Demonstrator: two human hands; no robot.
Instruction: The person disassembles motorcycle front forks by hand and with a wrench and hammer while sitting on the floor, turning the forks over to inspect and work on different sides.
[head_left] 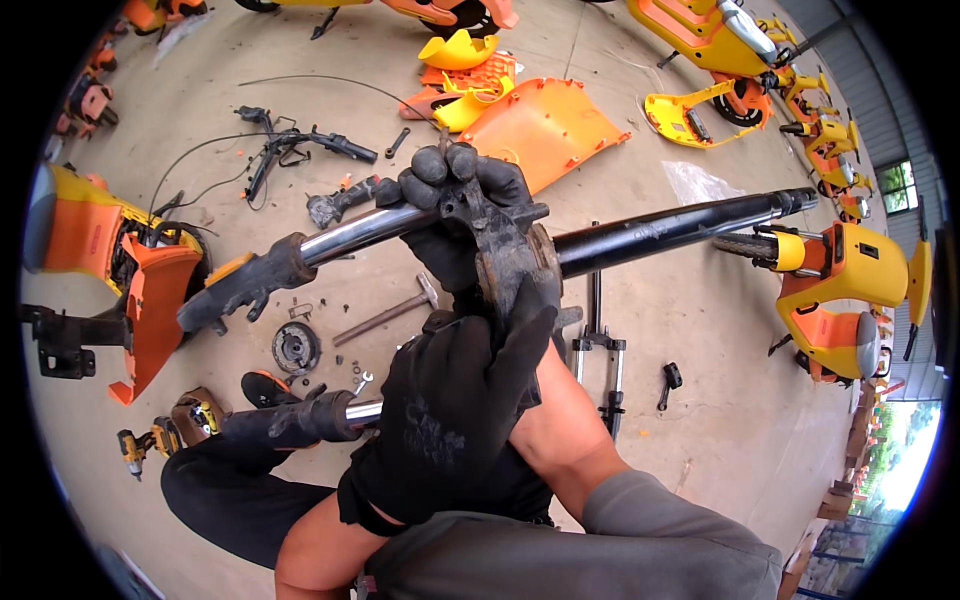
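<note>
A scooter front fork assembly (645, 233) spans the space before me, its black steering stem reaching right. Its upper leg, a chrome tube (368, 235) with a dirty black lower end, extends left; the second leg's black lower end (300, 422) lies over my left knee. My right hand (465, 195), black-gloved, curls its fingers around the far end of the grimy fork clamp (505, 255). Lower down, my left hand (430, 415), also gloved, is closed at the clamp's near side, index finger lying along it toward the stem base. Its palm side is hidden.
On the floor lie a hammer (385, 312), a wrench (363, 382), a round hub part (296, 347), handlebars with cables (300, 150), another fork (600, 370) and orange panels (545, 125). A cordless drill (150, 445) stands at left. Yellow-orange scooters (840, 270) surround the area.
</note>
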